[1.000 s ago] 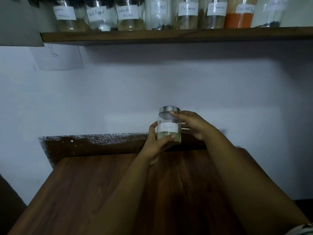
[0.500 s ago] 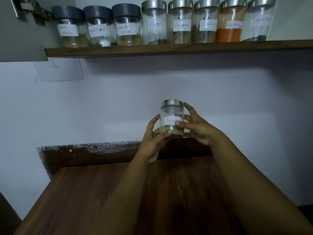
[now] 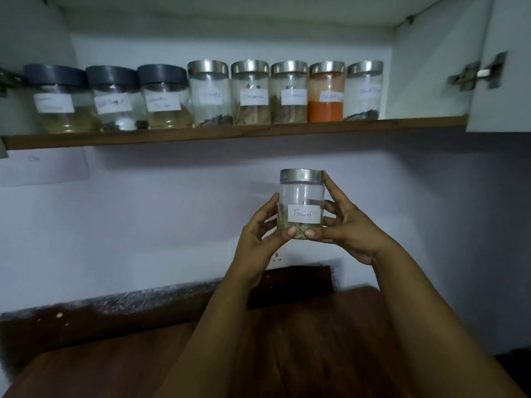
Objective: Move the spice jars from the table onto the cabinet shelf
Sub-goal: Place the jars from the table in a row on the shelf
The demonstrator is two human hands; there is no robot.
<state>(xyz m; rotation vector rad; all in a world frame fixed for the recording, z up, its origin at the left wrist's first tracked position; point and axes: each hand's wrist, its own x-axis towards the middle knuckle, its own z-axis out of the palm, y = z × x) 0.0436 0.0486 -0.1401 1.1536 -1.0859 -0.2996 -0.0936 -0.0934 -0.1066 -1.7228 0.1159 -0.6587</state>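
A clear glass jar labelled Fennel, with a silver lid and greenish seeds at the bottom, hangs upright in the air below the cabinet shelf. My left hand grips its left side and base with curled fingers. My right hand holds the right side, one finger reaching up to the lid. The wooden table lies below my arms.
Several labelled spice jars stand in a row on the shelf, among them a red chilli jar and three grey-lidded jars at the left. Bare shelf remains right of the last jar. An open cabinet door with a hinge is at right.
Both hands have lifted the fennel jar higher above the table and turned its label to face me. The view has tilted up, showing the whole shelf interior.
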